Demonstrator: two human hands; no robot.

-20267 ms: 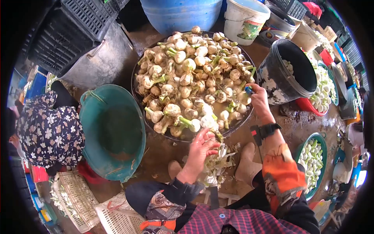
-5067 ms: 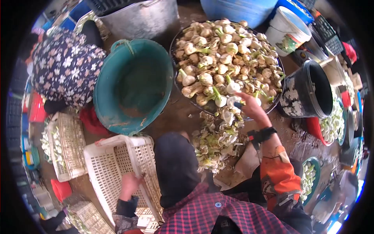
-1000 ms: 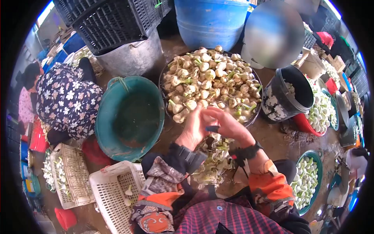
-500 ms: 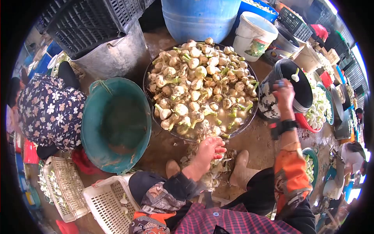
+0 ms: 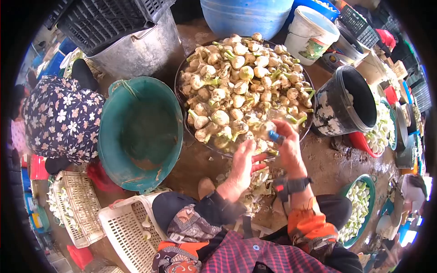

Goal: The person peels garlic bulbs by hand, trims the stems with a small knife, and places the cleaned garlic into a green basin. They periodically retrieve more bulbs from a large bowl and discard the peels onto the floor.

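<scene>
A wide dark tub (image 5: pixel 181 98) is heaped with pale, soil-stained garlic-like bulbs (image 5: pixel 236 86) on short green stalks, with muddy water at its front. My left hand (image 5: pixel 239 170) is by the tub's front rim, fingers apart, close to the nearest bulbs; nothing clear shows in it. My right hand (image 5: pixel 290 148) is over the front of the heap, its fingers bent inward and a blue band or object (image 5: pixel 276 137) at them. What those fingers grip is blurred. To the right stands a tilted black bucket (image 5: pixel 334 109) with white smears.
A green basin (image 5: pixel 107 150) with dark contents stands left, above a white crate (image 5: pixel 114 227). Peelings (image 5: pixel 255 200) lie between my feet. A green tub (image 5: pixel 371 182) of peeled bulbs is at right. A person in a flowered top (image 5: pixel 63 116) sits at left.
My right hand has moved left from the black bucket to the tub's front. The white bulb in the air at the bucket's mouth is gone from there. My left hand has shifted slightly.
</scene>
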